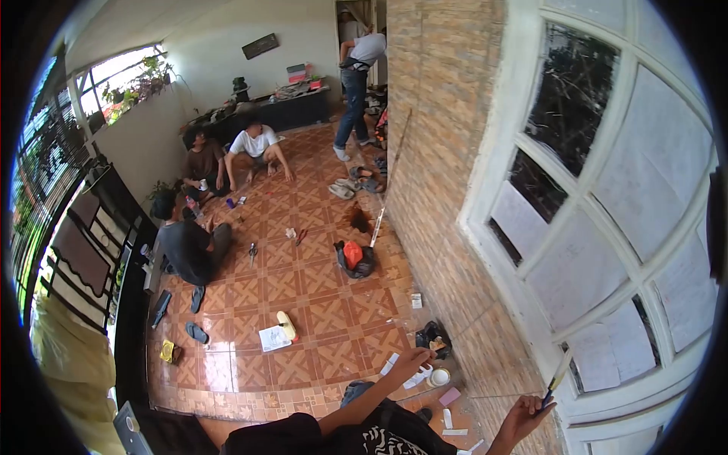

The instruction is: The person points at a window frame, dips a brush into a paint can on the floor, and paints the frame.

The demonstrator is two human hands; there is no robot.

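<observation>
My right hand [523, 418] is closed around the blue handle of a paintbrush [560, 371], whose pale bristles point up at the lower part of a white-framed window [599, 404]. The brush tip overlaps the white frame beside a paper-covered pane [618, 349]. My left hand [413, 364] is stretched forward over the floor, its fingers loosely extended and bent a little downward. Just under it lie white paper pieces [417, 377], and a white tub [440, 377] stands beside them. A black plastic bag [434, 339] sits right beyond my fingertips.
A stone-patterned wall [436, 189] adjoins the window. On the tiled floor [296, 353] are a sheet of paper [274, 338], a yellow bottle [287, 324], a bag with red content [354, 258], a pole [387, 189] and sandals [197, 332]. Several people sit or stand farther back.
</observation>
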